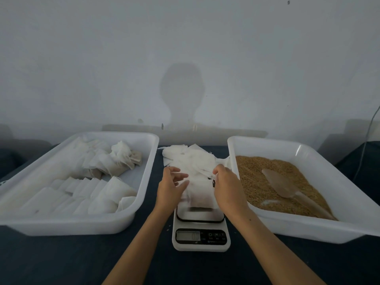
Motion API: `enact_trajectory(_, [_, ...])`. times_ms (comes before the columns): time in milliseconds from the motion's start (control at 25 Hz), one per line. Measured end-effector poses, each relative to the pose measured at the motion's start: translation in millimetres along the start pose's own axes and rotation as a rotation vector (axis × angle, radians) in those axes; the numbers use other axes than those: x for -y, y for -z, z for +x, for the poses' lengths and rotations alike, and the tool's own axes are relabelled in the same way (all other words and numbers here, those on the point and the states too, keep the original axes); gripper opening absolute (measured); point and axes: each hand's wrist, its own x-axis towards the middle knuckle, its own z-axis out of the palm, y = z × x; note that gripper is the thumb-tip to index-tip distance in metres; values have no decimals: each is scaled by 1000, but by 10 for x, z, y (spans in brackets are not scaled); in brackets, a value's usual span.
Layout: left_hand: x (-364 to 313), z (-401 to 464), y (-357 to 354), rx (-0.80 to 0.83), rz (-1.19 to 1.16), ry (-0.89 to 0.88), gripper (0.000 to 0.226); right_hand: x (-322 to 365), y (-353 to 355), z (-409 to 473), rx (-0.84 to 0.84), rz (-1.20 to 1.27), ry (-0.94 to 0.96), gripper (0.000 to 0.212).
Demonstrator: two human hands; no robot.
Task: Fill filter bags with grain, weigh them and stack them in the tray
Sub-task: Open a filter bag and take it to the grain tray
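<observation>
A white filter bag (198, 192) hangs over the platform of the small digital scale (200, 229) in the middle of the table. My right hand (226, 187) pinches the bag's top right edge. My left hand (170, 187) is at the bag's left side with fingers spread and loosely bent, touching the fabric. Behind the hands lies a loose pile of empty filter bags (187, 156). The left white tray (144, 192) holds several filled bags (98, 188). The right white tray (308, 229) holds brown grain (253, 182) with a translucent scoop (287, 188) lying in it.
The dark table (61, 262) carries both trays and the scale, with bare surface at the front. A plain wall stands close behind. A thin cable (368, 140) hangs at the far right.
</observation>
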Motion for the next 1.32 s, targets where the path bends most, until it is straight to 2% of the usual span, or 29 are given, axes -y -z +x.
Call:
enact_trajectory(160, [12, 57, 119, -97, -87, -28, 25, 46, -59, -58, -134, 442, -17, 19])
enact_trajectory(280, [30, 56, 168, -147, -143, -40, 24, 84, -144, -105, -115, 608, -6, 19])
enact_trajectory(440, [58, 44, 175, -132, -122, -53, 24, -11, -277, -157, -54, 614, -18, 20])
enact_trajectory(800, [112, 69, 144, -108, -60, -22, 17, -197, -419, -124, -81, 524, -28, 24])
enact_trajectory(880, [133, 83, 112, -64, 54, 11, 15, -240, -470, -96, -78, 495, -51, 24])
enact_trajectory(1040, [179, 188, -6, 47, 501, 39, 17, -323, -575, 25, -75, 424, -132, 25])
enact_trajectory(1320, [243, 388, -135, 142, 585, 222, 30, -400, -697, 268, 34, 568, -394, 23])
